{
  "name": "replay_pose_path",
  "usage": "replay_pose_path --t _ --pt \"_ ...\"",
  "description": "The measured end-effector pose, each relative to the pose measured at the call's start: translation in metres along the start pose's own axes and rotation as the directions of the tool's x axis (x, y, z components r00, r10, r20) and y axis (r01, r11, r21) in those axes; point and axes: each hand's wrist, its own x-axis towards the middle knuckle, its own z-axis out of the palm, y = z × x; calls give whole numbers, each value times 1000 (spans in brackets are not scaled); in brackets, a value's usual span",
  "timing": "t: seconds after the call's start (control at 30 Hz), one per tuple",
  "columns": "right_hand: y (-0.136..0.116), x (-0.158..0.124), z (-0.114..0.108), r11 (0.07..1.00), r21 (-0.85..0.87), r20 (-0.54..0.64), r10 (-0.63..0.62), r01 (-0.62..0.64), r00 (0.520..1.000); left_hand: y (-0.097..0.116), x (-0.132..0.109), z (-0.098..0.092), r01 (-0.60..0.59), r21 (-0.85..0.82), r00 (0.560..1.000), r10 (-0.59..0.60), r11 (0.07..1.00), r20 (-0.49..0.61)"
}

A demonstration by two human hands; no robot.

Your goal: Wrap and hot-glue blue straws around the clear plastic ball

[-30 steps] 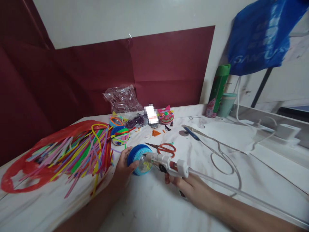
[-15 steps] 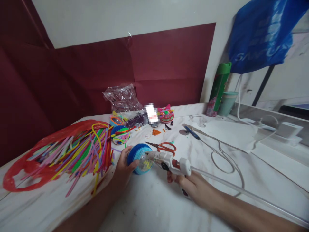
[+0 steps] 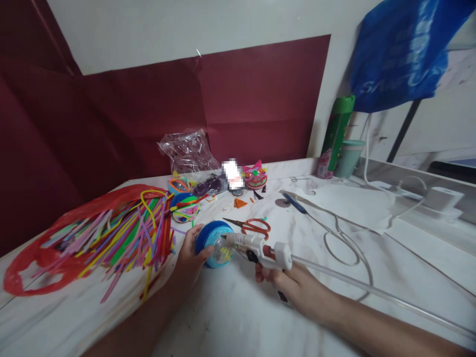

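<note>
My left hand point(image 3: 193, 252) is closed around the side of a round blue craft piece point(image 3: 208, 233), dark blue at the rim with light blue rings and a clear dome on its face. In my right hand point(image 3: 286, 282) is a white hot glue gun point(image 3: 256, 248), its fingers wrapped round the handle. A long clear glue stick point(image 3: 334, 270) juts from the gun's back. The gun's nozzle is at the upper edge of the dome; whether it touches cannot be made out. Just behind lie orange-handled scissors point(image 3: 256, 226).
Colourful pipe cleaners point(image 3: 122, 238) lie on a red plastic bag point(image 3: 22, 277) at left. Decorated round pieces point(image 3: 186, 208) and a clear plastic bag point(image 3: 188, 148) are behind. A blue-handled tool point(image 3: 295, 202), a cable point(image 3: 362, 263), a green can point(image 3: 336, 134) and a cup point(image 3: 349, 158) are at right.
The glue gun and my right hand have shifted very slightly left. My left hand keeps its hold on the blue craft piece.
</note>
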Motion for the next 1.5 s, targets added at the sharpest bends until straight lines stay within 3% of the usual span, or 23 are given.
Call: replay_pose_path --t 0.43,1.5 --pt "-7 -2 -1 998 -68 -14 -6 5 1000 -6 2 -3 -21 25 999 20 999 28" --pt "-4 -4 -1 999 -36 -23 -22 22 999 -2 0 0 -7 56 1000 8 998 -5"
